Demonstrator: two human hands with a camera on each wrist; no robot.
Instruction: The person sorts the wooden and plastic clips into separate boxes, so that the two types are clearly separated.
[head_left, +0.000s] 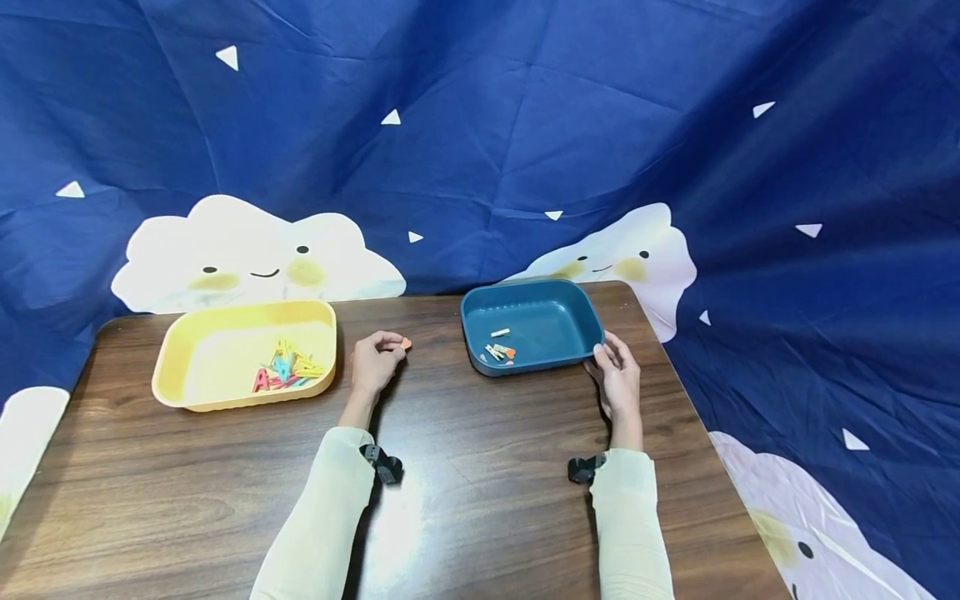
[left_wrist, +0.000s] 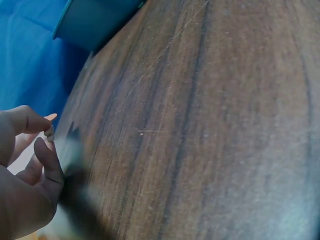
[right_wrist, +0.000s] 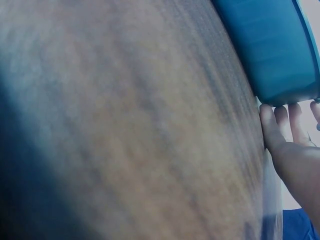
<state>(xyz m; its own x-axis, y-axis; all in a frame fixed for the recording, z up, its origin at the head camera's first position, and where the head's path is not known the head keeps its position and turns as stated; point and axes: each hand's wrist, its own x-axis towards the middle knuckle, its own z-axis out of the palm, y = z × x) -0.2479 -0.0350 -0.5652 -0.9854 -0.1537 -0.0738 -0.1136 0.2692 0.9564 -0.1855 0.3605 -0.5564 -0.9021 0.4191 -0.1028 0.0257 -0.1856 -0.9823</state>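
My left hand [head_left: 375,362] pinches a small wooden clothespin with an orange piece [head_left: 406,342] on it, between thumb and fingertips. In the left wrist view the clothespin [left_wrist: 49,132] shows as a pale bit at the fingertips, most of it hidden. At the right, my right hand [head_left: 619,379] touches the near right corner of a blue bin [head_left: 525,367]; in the right wrist view its fairly straight fingers [right_wrist: 270,125] meet the bin's outer wall. A few small wooden clothespins [head_left: 495,352], one with an orange piece, lie inside the bin.
A yellow bin [head_left: 176,358] stands left of my left hand, holding several colored plastic clothespins [head_left: 288,367]. Both bins sit near the far edge of the brown wooden table [head_left: 480,467]. A blue curtain [head_left: 465,150] with cloud prints hangs behind the table.
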